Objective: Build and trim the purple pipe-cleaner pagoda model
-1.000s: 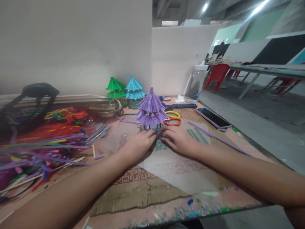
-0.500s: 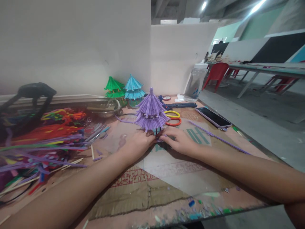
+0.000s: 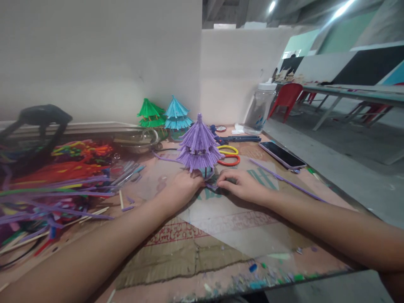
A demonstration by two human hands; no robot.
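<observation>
A two-tiered purple pavilion model [image 3: 199, 145], its roofs made of pipe cleaners, stands upright on the sheet between my hands. My left hand [image 3: 187, 183] is closed at the foot of the model, its fingertips partly hidden under the lower roof. A short piece of purple pipe cleaner [image 3: 211, 186] runs along the near side of the base. My right hand [image 3: 240, 184] is just right of the base, thumb and finger curled together at that piece's end. Behind the model lie scissors [image 3: 229, 160] with yellow and red handles.
Green [image 3: 150, 112] and blue pavilion models [image 3: 176, 113] stand by the wall. Loose pipe cleaners [image 3: 63, 181] are heaped at left. To the right are a phone [image 3: 282, 155], a long purple pipe cleaner [image 3: 285, 180], pliers [image 3: 241, 138] and a clear bottle [image 3: 260, 109].
My right hand has drawn a little to the right, away from the model's base, opening a gap that shows the purple piece. My left hand stays at the base.
</observation>
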